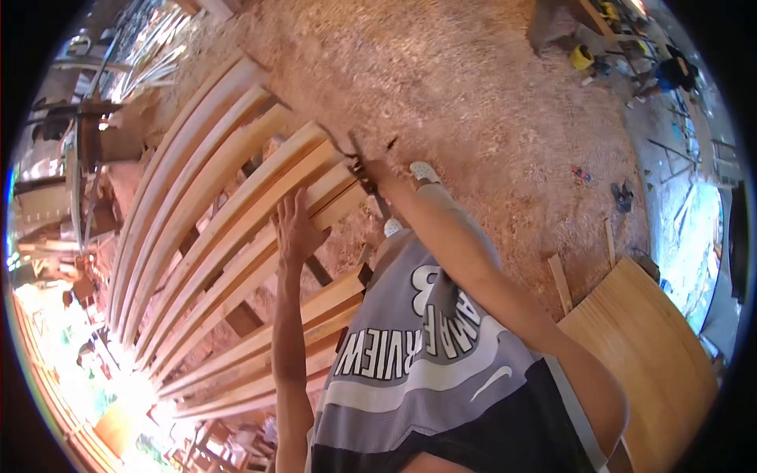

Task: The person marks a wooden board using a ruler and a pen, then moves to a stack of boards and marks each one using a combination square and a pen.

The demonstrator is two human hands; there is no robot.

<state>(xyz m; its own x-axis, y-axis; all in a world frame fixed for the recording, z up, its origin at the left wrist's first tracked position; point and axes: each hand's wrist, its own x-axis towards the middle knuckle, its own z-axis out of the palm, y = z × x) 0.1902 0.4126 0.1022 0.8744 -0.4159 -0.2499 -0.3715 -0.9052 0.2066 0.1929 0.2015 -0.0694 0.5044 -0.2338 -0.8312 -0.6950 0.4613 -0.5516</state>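
Several long wooden beams (276, 167) lie side by side, their near ends pointing toward me. My left hand (292, 229) rests over one beam with its fingers stretched out and apart. At the beam ends, my right hand (377, 175) is closed around a dark, narrow object (361, 168), whose kind I cannot make out. Part of that object and of the right fingers is hidden or blurred. Another group of beams (315, 303) lies beside my left forearm, close to my body.
Sawdust-covered ground (473, 87) stretches ahead and to the right. A broad stack of wooden boards (639, 339) lies at the lower right. A yellow container (582, 57) stands at the upper right, and dark footwear (623, 197) lies on the ground.
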